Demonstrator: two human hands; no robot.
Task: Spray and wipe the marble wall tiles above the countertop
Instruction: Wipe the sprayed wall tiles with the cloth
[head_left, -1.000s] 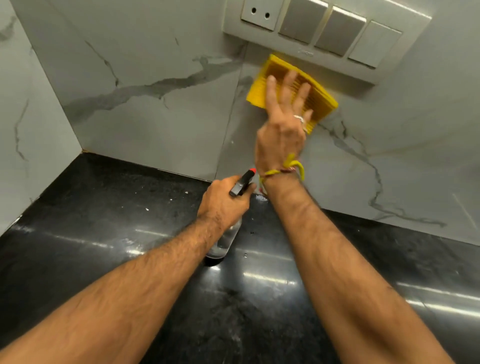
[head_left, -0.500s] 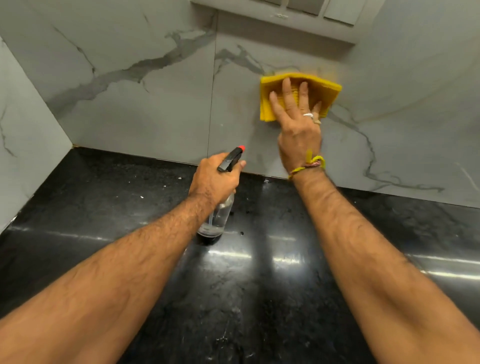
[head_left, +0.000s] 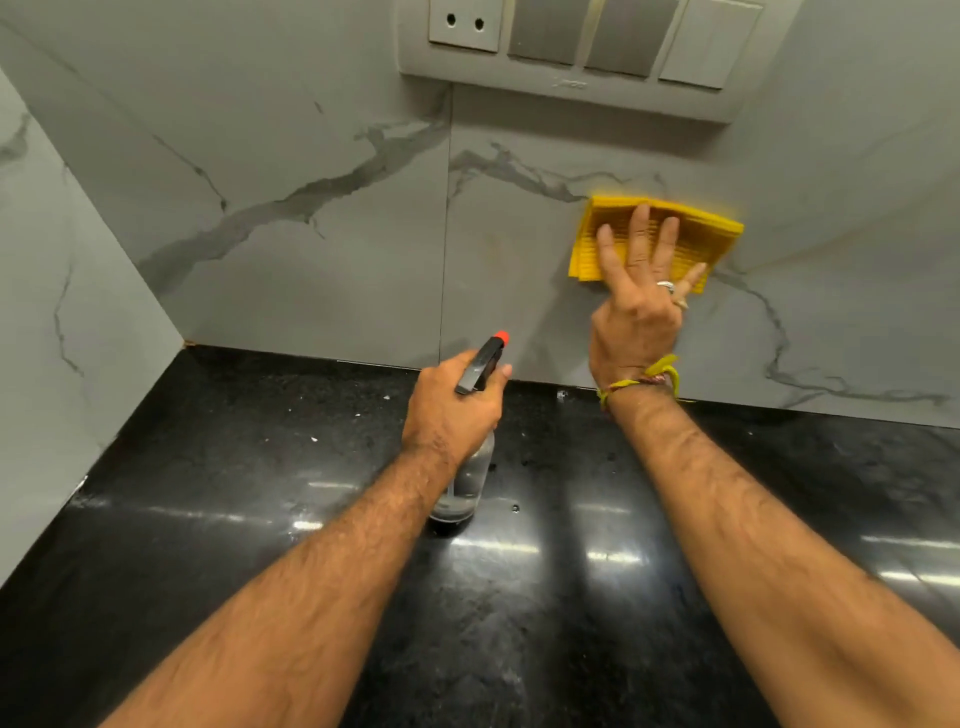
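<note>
A folded yellow cloth (head_left: 691, 228) lies flat against the grey-veined marble wall tiles (head_left: 311, 218), right of the vertical tile joint. My right hand (head_left: 641, 306) presses it to the wall with fingers spread. My left hand (head_left: 449, 410) is closed around a clear spray bottle (head_left: 467, 488) with a black trigger head and red nozzle. The bottle stands upright on the black countertop (head_left: 218, 493), its nozzle pointing at the wall.
A grey switch and socket panel (head_left: 576, 47) is mounted on the wall above the cloth. A second marble wall (head_left: 47, 338) closes the corner on the left. Small white specks and droplets lie on the glossy countertop near the wall.
My right hand has slid the cloth down from just under the switch panel and to the right along the tile. The left hand and bottle stay in place.
</note>
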